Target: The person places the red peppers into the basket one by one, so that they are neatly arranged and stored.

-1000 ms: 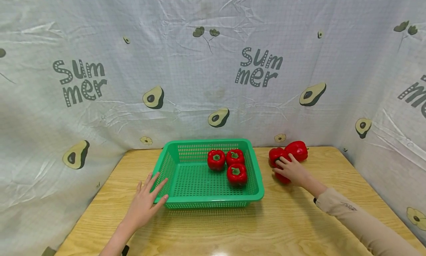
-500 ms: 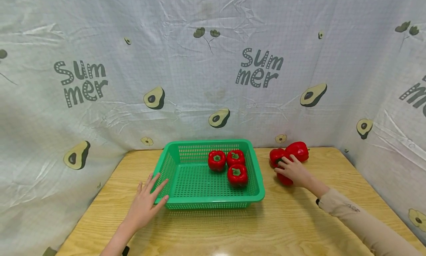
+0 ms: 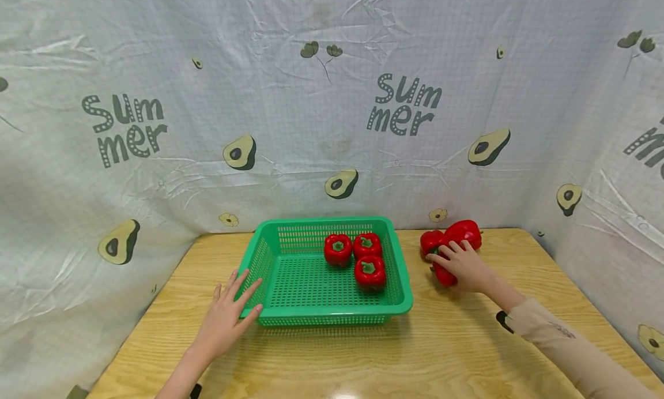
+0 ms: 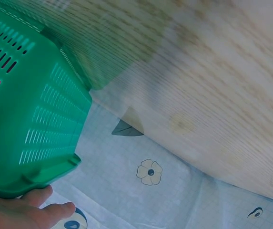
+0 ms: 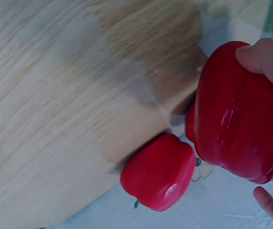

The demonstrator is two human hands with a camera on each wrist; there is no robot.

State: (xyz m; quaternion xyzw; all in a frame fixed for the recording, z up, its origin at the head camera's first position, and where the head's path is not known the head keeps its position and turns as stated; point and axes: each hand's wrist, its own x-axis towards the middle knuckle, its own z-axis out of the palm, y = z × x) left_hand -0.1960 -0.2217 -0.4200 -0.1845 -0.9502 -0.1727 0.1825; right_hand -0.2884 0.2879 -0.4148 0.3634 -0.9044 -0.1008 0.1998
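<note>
My right hand (image 3: 466, 267) grips a red bell pepper (image 5: 241, 114) on the right side of the table; in the right wrist view the thumb (image 5: 260, 57) lies on one side and fingertips show at the other. Just behind it are two more red bell peppers, a left one (image 3: 432, 241) and a larger one (image 3: 465, 233) lying on its side. My left hand (image 3: 220, 323), fingers spread, rests at the left front rim of a green plastic basket (image 3: 332, 310). Inside the basket, towards its right, three red bell peppers (image 3: 370, 274) stand stem up.
The basket stands on a wooden table (image 3: 332, 358), near its back edge. A white cloth (image 3: 290, 110) printed with avocados and lettering hangs behind the table and along both sides.
My right hand has shifted slightly right, and the pepper under it has turned, its green stem end now facing left. The left hand and basket stay put.
</note>
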